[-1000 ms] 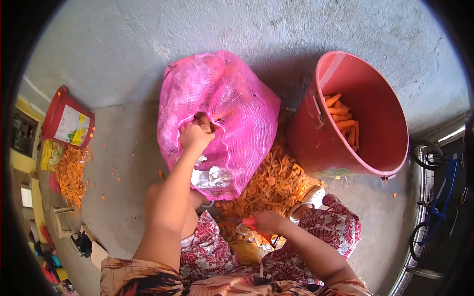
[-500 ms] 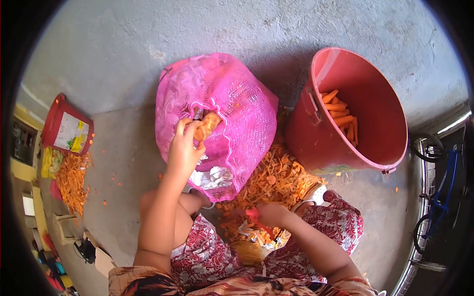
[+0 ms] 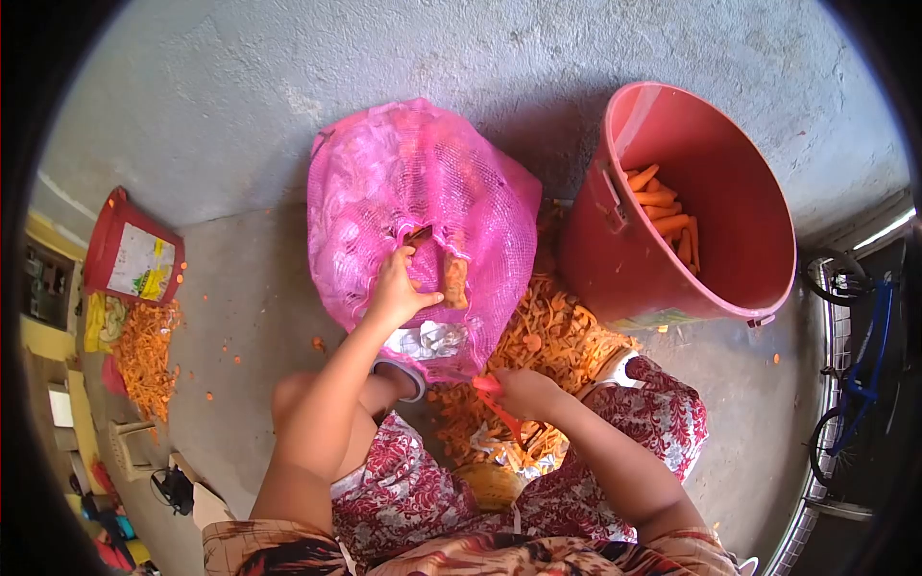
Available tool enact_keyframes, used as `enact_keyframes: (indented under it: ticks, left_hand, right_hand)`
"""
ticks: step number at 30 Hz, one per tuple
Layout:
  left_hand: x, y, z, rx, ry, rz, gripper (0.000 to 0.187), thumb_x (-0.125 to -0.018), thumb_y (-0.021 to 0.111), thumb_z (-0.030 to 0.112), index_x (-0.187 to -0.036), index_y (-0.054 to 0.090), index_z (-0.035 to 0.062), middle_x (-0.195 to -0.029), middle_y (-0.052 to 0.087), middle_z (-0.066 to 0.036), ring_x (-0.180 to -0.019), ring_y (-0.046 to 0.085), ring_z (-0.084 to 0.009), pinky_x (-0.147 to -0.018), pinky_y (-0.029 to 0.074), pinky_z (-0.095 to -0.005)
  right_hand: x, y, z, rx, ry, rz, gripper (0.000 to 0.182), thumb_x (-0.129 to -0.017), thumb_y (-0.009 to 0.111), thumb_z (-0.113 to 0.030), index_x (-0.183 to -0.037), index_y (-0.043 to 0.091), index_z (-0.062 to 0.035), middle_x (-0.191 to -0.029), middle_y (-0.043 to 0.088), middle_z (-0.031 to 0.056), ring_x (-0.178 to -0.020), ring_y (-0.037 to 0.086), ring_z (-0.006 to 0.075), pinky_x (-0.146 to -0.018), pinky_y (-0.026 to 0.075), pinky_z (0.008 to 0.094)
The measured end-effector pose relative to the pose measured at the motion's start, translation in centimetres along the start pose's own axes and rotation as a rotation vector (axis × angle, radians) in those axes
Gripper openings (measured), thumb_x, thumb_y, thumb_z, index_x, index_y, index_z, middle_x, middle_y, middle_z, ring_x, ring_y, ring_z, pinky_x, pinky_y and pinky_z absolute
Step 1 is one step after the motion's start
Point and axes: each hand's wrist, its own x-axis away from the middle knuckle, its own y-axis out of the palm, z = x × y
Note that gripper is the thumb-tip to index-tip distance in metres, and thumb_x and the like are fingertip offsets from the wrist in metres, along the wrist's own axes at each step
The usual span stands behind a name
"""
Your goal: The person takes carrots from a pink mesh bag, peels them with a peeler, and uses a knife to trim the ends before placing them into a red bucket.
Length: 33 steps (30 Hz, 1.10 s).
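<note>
My left hand (image 3: 405,290) is at the mouth of a pink mesh bag (image 3: 490,211), its thumb and fingers spread apart. The thumb tip is right beside the lower end of an unpeeled carrot (image 3: 455,281), which shows at the bag's opening. The fingertips are close to the bag's edge. My right hand (image 3: 530,395) is closed around a red peeler (image 3: 499,408), held low over a heap of carrot peelings (image 3: 543,331) between my feet. Crumpled silvery material (image 3: 427,339) shows at the lower part of the bag.
A large red bucket (image 3: 582,245) with peeled carrots (image 3: 665,213) inside stands to the right by the wall (image 3: 461,48). On the left are a smaller red bucket (image 3: 101,252) and another peelings pile (image 3: 144,360). A blue bicycle (image 3: 869,350) is at the far right.
My left hand has let go of the carrot and moved slightly right and down. The carrot now lies upright at the bag's mouth. The peeler shows more clearly.
</note>
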Motion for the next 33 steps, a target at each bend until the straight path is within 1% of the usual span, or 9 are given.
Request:
enact_keyframes:
  ticks: [5, 8, 9, 15, 21, 28, 29, 32, 33]
  left_hand:
    - [-0.3, 1.1, -0.4, -0.278, 0.096, -0.098, 0.059, -0.063, 0.07, 0.022, -0.111, 0.041, 0.0023, -0.108, 0.044, -0.017, -0.089, 0.054, -0.0305, -0.077, 0.044, -0.04]
    - [-0.8, 2.2, 0.1, -0.329, 0.014, -0.096, 0.05, -0.068, 0.065, 0.027, -0.106, 0.044, 0.0025, -0.105, 0.046, -0.017, -0.092, 0.051, -0.034, -0.076, 0.043, -0.0412]
    - [-1.1, 2.6, -0.1, -0.354, 0.139, 0.027, 0.033, -0.071, 0.063, 0.02, -0.095, 0.05, 0.0011, -0.089, 0.053, -0.016, -0.075, 0.056, -0.027, -0.069, 0.044, -0.0358]
    - [-4.0, 2.1, 2.1, -0.423, 0.136, 0.123, 0.011, -0.071, 0.055, 0.01, -0.081, 0.055, 0.0059, -0.079, 0.054, -0.012, -0.073, 0.055, -0.029, -0.063, 0.044, -0.0389]
    - [-5.6, 2.3, 3.2, -0.472, 0.196, 0.022, 0.025, -0.076, 0.051, 0.011, -0.098, 0.061, 0.0168, -0.092, 0.052, -0.006, -0.084, 0.054, -0.0254, -0.07, 0.044, -0.0371]
    - [-5.8, 2.1, 2.8, -0.443, 0.301, -0.056, 0.036, -0.071, 0.056, 0.009, -0.105, 0.056, 0.0157, -0.1, 0.048, -0.007, -0.093, 0.05, -0.0273, -0.077, 0.043, -0.0358]
    - [-5.7, 1.9, 2.9, -0.459, 0.251, -0.115, 0.04, -0.067, 0.061, 0.01, -0.106, 0.054, 0.0082, -0.105, 0.047, -0.012, -0.097, 0.048, -0.0296, -0.08, 0.042, -0.0357]
    - [-3.6, 1.6, 6.9, -0.531, 0.001, 0.064, 0.039, -0.066, 0.062, 0.011, -0.101, 0.053, -0.0016, -0.105, 0.046, -0.018, -0.099, 0.048, -0.0307, -0.082, 0.041, -0.0348]
    - [-3.0, 1.6, 6.3, -0.607, 0.059, 0.072, 0.044, -0.069, 0.064, 0.024, -0.096, 0.051, -0.0085, -0.095, 0.051, -0.019, -0.086, 0.055, -0.0291, -0.07, 0.048, -0.0357]
  right_hand:
    - [0.4, 0.2, -0.2, 0.008, 0.003, -0.006, 0.029, -0.078, 0.047, -0.023, -0.093, 0.047, 0.0013, -0.081, 0.058, 0.0206, -0.079, 0.056, 0.0362, -0.068, 0.043, 0.044]
    - [0.6, 0.1, -0.2, 0.026, 0.012, -0.02, 0.029, -0.078, 0.047, -0.023, -0.093, 0.047, 0.0014, -0.083, 0.058, 0.0209, -0.08, 0.056, 0.0357, -0.069, 0.043, 0.0439]
    - [0.6, 0.2, -0.1, 0.03, 0.017, -0.023, 0.029, -0.079, 0.047, -0.023, -0.093, 0.047, 0.0015, -0.083, 0.058, 0.0208, -0.08, 0.056, 0.0355, -0.069, 0.043, 0.0437]
    - [0.7, 0.5, -0.3, 0.045, 0.017, -0.045, 0.028, -0.079, 0.047, -0.023, -0.096, 0.048, -0.0011, -0.086, 0.058, 0.0194, -0.083, 0.056, 0.0346, -0.07, 0.043, 0.0429]
    - [1.8, -0.1, -0.5, 0.038, 0.047, -0.053, 0.027, -0.078, 0.047, -0.022, -0.097, 0.047, -0.0027, -0.085, 0.058, 0.0191, -0.082, 0.056, 0.0348, -0.069, 0.043, 0.0433]
    - [3.3, -0.6, 0.3, 0.007, 0.042, -0.053, 0.028, -0.078, 0.048, -0.022, -0.098, 0.045, -0.0012, -0.084, 0.058, 0.0191, -0.081, 0.056, 0.0351, -0.068, 0.043, 0.0432]
    - [3.4, -0.5, 0.5, 0.003, 0.043, -0.056, 0.028, -0.079, 0.048, -0.022, -0.098, 0.045, -0.0011, -0.084, 0.058, 0.019, -0.081, 0.056, 0.0351, -0.068, 0.043, 0.0432]
    - [3.5, -0.6, 1.0, 0.001, 0.051, -0.07, 0.028, -0.079, 0.047, -0.022, -0.098, 0.045, -0.0009, -0.084, 0.058, 0.0187, -0.081, 0.056, 0.0349, -0.069, 0.044, 0.0429]
    - [3.5, -0.6, 1.0, 0.0, 0.057, -0.074, 0.028, -0.079, 0.047, -0.022, -0.098, 0.045, -0.001, -0.084, 0.058, 0.0186, -0.081, 0.056, 0.0347, -0.069, 0.044, 0.0427]
